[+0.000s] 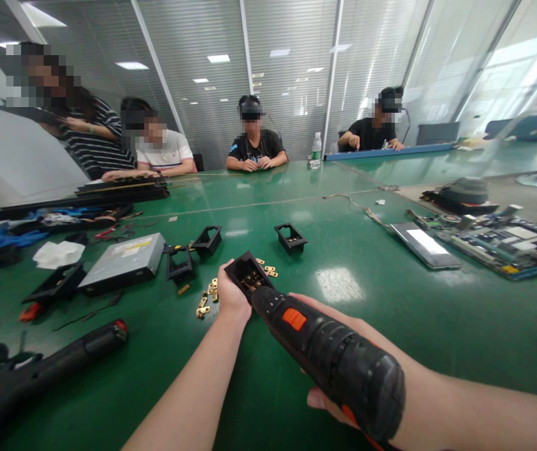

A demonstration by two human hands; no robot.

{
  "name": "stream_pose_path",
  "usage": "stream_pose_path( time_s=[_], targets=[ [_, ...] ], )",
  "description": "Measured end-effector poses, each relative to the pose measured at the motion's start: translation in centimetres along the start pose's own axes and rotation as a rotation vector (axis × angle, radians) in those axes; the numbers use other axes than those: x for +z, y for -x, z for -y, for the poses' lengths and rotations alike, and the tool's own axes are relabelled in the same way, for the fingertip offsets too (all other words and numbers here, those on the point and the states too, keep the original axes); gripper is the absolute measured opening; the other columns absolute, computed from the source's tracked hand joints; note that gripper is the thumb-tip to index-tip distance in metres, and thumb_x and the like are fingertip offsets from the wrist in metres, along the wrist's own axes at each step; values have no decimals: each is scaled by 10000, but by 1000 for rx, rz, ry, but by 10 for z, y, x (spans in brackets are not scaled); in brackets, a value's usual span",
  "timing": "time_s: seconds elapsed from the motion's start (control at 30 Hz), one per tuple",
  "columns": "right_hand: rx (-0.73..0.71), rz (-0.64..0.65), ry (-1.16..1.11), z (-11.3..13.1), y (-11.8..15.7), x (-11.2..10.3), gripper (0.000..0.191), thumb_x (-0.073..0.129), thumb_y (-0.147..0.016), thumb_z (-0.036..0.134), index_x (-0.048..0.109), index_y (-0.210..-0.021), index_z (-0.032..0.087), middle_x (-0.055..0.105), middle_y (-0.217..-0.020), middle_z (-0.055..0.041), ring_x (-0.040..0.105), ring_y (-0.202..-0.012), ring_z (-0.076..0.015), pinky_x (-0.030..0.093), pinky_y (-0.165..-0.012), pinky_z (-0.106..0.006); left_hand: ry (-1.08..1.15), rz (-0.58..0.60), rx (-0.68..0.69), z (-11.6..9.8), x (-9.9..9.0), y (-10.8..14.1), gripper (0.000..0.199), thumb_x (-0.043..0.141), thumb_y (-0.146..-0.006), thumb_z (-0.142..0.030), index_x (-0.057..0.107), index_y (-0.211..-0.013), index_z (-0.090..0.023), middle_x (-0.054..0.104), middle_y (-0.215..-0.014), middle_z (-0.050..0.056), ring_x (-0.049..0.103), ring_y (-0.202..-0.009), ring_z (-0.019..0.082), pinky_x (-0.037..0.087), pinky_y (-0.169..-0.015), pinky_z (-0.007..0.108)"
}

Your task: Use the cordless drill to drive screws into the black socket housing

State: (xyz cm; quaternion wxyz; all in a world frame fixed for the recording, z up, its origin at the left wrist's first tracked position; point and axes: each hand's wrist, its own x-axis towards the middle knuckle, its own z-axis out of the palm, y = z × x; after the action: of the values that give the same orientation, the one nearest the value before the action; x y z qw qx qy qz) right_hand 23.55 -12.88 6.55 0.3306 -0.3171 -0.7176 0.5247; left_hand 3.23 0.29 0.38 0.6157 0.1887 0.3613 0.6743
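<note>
My left hand point(233, 294) grips a black plastic socket housing point(250, 269), tilted with its open side facing me; brass pieces show inside it. In my right hand point(338, 401) is a black cordless screwdriver point(325, 351) with an orange switch on top. Its nose points into the housing, and the tip itself is hard to make out. Loose brass contact pieces point(203, 308) lie left of my left hand, with more brass pieces point(271, 271) just beyond the housing. Similar black housings stand farther off: one point(207, 241) and another point(180, 265) to the left, a third point(290, 238) to the right.
A silver disc drive point(125, 263) and a black power tool point(57, 369) lie on the left. To the right are a phone point(423, 245) and circuit boards point(507, 241). A bottle point(316, 151) stands at the far side, where several people sit or stand.
</note>
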Motion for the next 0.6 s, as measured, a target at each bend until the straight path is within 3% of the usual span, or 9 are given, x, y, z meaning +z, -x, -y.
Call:
stream_pose_path(
  time_s=[0.13,0.23,0.3,0.47,0.53,0.6],
  targets=[
    [1,-50,28,-5,2,-1,924,773,-729,212,331,-1533,322,694,-1191,-83,695,-970,-267,597,-837,-407,12,-8,-15,0,0,0,389,437,-775,-425,685,-777,-126,649,-595,84,637,-520,250,499,-477,352],
    [-11,-77,54,-9,3,-2,920,774,-716,196,356,-1522,346,618,-1349,-90,607,-1196,-320,564,-930,-456,13,-7,-3,0,0,0,396,438,-773,-431,687,-784,-124,658,-615,89,641,-529,253,506,-487,358],
    [-11,-68,50,-8,3,-1,944,773,-707,179,341,-1531,337,624,-1336,-89,607,-1195,-319,576,-909,-446,4,-6,-8,0,0,0,395,434,-771,-429,686,-778,-125,655,-609,91,642,-531,254,510,-492,361],
    [-9,-23,-23,-3,1,0,897,725,-756,157,320,-1543,302,707,-1170,-84,698,-902,-230,608,-768,-349,-18,-4,5,0,2,1,400,418,-778,-421,685,-769,-122,650,-595,92,636,-517,252,497,-467,351],
    [-27,-14,2,-5,2,-1,922,746,-749,162,304,-1545,303,685,-1236,-88,702,-927,-232,605,-799,-354,-14,-13,-3,-1,2,2,407,406,-783,-418,685,-768,-123,649,-587,89,634,-514,247,499,-470,348],
    [-40,-29,54,-9,3,-2,934,753,-753,178,282,-1546,320,622,-1354,-94,666,-1100,-274,586,-879,-384,-10,-9,-12,-1,2,2,400,410,-783,-412,688,-772,-124,645,-578,83,636,-516,242,503,-478,343]
  ],
)
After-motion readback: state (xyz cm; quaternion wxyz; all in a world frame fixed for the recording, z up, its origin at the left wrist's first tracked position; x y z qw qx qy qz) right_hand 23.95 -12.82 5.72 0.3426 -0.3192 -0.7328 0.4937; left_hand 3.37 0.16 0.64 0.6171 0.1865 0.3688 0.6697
